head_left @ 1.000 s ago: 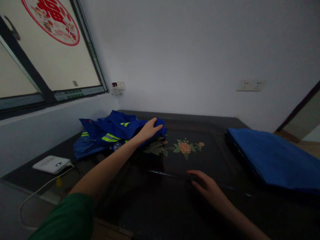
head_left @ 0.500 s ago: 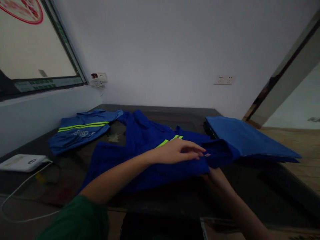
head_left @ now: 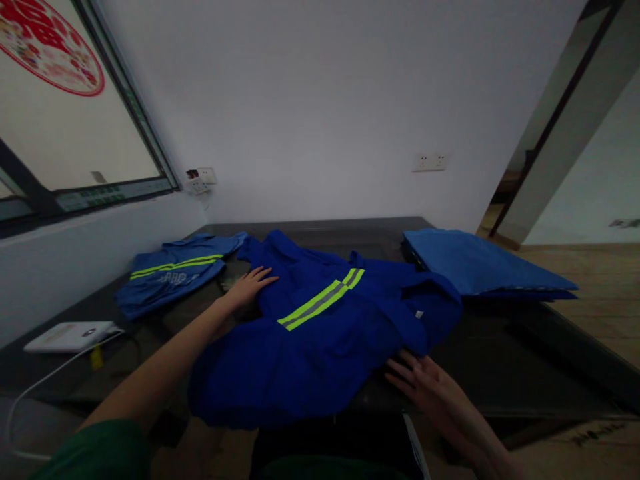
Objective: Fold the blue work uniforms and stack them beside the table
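Note:
A dark blue work jacket (head_left: 320,360) with a yellow-and-grey reflective stripe lies spread across the dark table (head_left: 480,373), its near edge hanging over the front. My left hand (head_left: 250,287) rests at the jacket's left side, fingers stretched out on the cloth near the collar end. By the lower right part of the jacket, beneath a small white label, is my right hand (head_left: 420,377). Its fingers are extended and apart, the tips touching or just under the cloth's edge.
A lighter blue garment (head_left: 175,270) with yellow stripes lies at the back left. Blue folded cloth (head_left: 480,263) is stacked at the right. At the left edge sits a white device (head_left: 70,337) with a white cable (head_left: 45,377). A wall with sockets (head_left: 430,162) stands behind.
My left hand has moved left and away from the jacket's middle to its left side. The jacket's near part now spreads toward me, uncovering the stripe. My right hand has come out from behind the cloth.

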Demonstrator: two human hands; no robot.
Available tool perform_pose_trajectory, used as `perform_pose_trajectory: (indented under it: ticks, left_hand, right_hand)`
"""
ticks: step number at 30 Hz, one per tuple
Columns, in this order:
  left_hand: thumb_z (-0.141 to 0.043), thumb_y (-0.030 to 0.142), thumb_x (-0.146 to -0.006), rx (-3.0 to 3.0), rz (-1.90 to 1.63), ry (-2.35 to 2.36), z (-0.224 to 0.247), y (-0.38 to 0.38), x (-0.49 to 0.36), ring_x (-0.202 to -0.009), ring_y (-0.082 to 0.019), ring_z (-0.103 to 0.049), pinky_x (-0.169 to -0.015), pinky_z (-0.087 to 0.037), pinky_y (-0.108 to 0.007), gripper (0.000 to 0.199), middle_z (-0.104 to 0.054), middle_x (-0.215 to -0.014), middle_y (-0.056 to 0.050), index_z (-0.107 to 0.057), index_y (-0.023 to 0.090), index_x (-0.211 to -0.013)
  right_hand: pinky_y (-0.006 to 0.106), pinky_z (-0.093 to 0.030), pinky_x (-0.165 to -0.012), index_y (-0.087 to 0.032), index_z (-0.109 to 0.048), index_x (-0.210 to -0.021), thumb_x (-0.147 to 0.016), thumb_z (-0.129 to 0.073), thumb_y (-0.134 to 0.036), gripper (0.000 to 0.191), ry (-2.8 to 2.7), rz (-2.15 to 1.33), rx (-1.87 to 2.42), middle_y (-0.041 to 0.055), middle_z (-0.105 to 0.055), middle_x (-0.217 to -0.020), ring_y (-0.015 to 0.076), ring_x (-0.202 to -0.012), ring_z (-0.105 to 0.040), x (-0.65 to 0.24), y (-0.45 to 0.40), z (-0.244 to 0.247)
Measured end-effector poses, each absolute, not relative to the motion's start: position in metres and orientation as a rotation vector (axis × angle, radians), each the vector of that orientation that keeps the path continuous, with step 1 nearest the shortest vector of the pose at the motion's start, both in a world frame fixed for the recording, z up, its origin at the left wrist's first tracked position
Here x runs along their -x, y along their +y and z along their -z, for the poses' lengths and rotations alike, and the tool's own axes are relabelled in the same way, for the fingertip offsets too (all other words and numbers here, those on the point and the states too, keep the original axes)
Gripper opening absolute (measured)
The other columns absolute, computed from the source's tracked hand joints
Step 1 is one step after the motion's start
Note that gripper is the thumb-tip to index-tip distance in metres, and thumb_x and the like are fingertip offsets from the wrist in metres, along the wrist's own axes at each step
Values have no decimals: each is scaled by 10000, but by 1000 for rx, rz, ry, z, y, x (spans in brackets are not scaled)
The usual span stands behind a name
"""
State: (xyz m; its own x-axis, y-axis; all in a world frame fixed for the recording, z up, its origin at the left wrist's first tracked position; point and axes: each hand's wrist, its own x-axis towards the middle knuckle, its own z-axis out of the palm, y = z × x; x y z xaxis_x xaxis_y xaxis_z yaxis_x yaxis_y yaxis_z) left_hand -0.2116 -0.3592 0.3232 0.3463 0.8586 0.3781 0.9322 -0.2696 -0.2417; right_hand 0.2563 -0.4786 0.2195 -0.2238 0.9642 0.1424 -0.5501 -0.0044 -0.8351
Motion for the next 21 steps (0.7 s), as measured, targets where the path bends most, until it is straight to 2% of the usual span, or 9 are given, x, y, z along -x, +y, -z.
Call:
perform_pose_trajectory:
  ticks: [3, 4, 6, 7, 9, 12, 14, 18, 21]
  left_hand:
    - [-396, 30, -864, 2150, 91, -1520, -333, -355, 209, -1391, -247, -286, -1137, -96, -531, 477, -431, -1471, -60, -558, 251, -1254]
    - [-365, 27, -881, 2143, 75, -1497, -336, -356, 205, -1368, -233, -326, -1142, -50, -528, 444, -487, -1424, -63, -575, 232, -1215]
    - [-330, 23, -894, 2155, 51, -1469, -340, -361, 196, -1253, -201, -465, -1153, -30, -489, 410, -611, -1266, -62, -585, 200, -1162]
    - [-332, 26, -892, 2175, 36, -1476, -341, -365, 191, -1171, -192, -530, -1155, -63, -466, 395, -655, -1171, -59, -584, 187, -1151]
    - [-371, 45, -874, 2224, -8, -1528, -338, -377, 180, -1005, -201, -614, -1116, -223, -428, 356, -699, -993, -65, -591, 161, -1129]
    - [-414, 122, -865, 2290, -118, -1638, -328, -404, 160, -853, -256, -665, -879, -461, -384, 316, -708, -886, -116, -602, 134, -1118]
    - [-400, 182, -881, 2378, -228, -1694, -323, -429, 143, -829, -273, -680, -769, -499, -362, 330, -708, -922, -137, -595, 148, -1146]
    - [-379, 195, -878, 2757, -450, -1625, -320, -490, 95, -883, -254, -688, -748, -520, -332, 360, -704, -1026, -110, -590, 204, -1170]
    - [-406, 198, -865, 3169, -585, -1323, -309, -524, 51, -883, -248, -688, -721, -536, -326, 350, -702, -1029, -101, -599, 195, -1156]
  right_hand:
    - [323, -560, -647, -284, -569, -1241, -684, -802, -372, 610, -1064, -1535, 650, 125, -529, -1363, 326, -1205, -539, -241, -488, -223]
    - [279, -539, -564, -275, -572, -1240, -669, -809, -366, 624, -1075, -1507, 672, 130, -527, -1364, 330, -1190, -548, -237, -488, -225]
    - [247, -516, -509, -246, -605, -1198, -637, -824, -365, 614, -1093, -1487, 706, 135, -560, -1326, 321, -1124, -589, -229, -485, -230]
    - [254, -528, -527, -230, -621, -1175, -625, -828, -365, 603, -1109, -1499, 720, 135, -585, -1295, 310, -1083, -612, -226, -483, -231]
    - [283, -560, -591, -209, -630, -1167, -615, -828, -363, 606, -1139, -1517, 740, 131, -620, -1248, 294, -1030, -638, -220, -479, -234]
    - [313, -584, -644, -201, -616, -1207, -626, -816, -362, 635, -1168, -1478, 802, 122, -636, -1231, 285, -1016, -648, -220, -472, -242]
    - [314, -588, -631, -200, -613, -1222, -641, -805, -354, 630, -1206, -1425, 857, 121, -649, -1213, 285, -987, -659, -225, -465, -251]
    - [306, -573, -571, -209, -609, -1230, -688, -758, -337, 577, -1259, -1310, 949, 127, -662, -1190, 285, -903, -682, -239, -437, -270]
    - [274, -549, -558, -204, -605, -1209, -732, -713, -339, 507, -1303, -1210, 1044, 119, -660, -1195, 260, -891, -679, -243, -411, -281]
